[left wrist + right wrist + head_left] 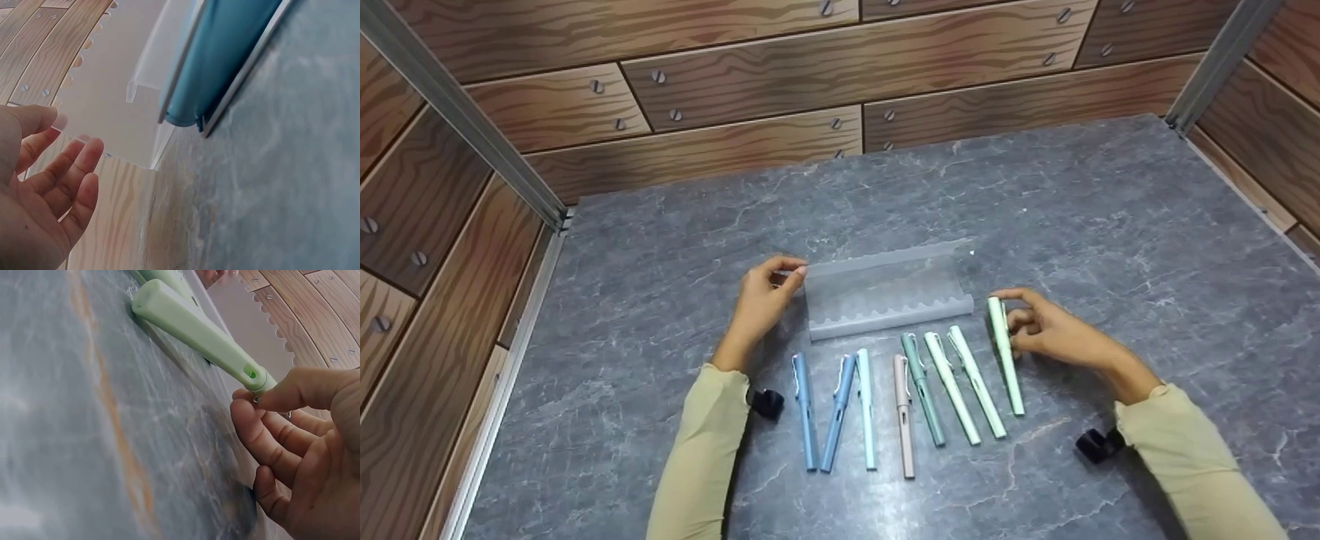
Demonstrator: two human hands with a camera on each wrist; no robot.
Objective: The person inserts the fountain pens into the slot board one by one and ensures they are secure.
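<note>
Khaki left sleeve (694,450) closest in the head view, toward eight o'clock, and khaki right sleeve (1192,457) toward four, with the clear scalloped pen holder (877,289) as middle of the dial. At nine o'clock, left hand (761,300) pinching the holder's left edge near its far corner between thumb and fingertips. Between three and four, right hand (1057,330) grasping a pale green clip pen (1007,360) by the cap end, thumb against fingers, lower end pointing toward six. Impossible to tell from these views: contact or gap between that lower end and the grey marbled tabletop (660,225). Just nearer than the holder, in a loose row from seven o'clock round to five: two blue pens (805,420), an aqua pen (867,412), a dusty mauve pen (905,420), a dark green pen (927,397) and two more pale green pens (957,394), all with cap ends toward the holder. Judge each pen light, stiff and smooth, probably of hard plastic, likely to skid or roll under a careless touch; best held round the cap or mid-barrel, clear of the clip. Expect thin, light plastic in the holder, apt to flex and slide, with scallops perhaps easiest to chip; best steadied by a plain short edge, with a light pinch rather than a squeeze.
</note>
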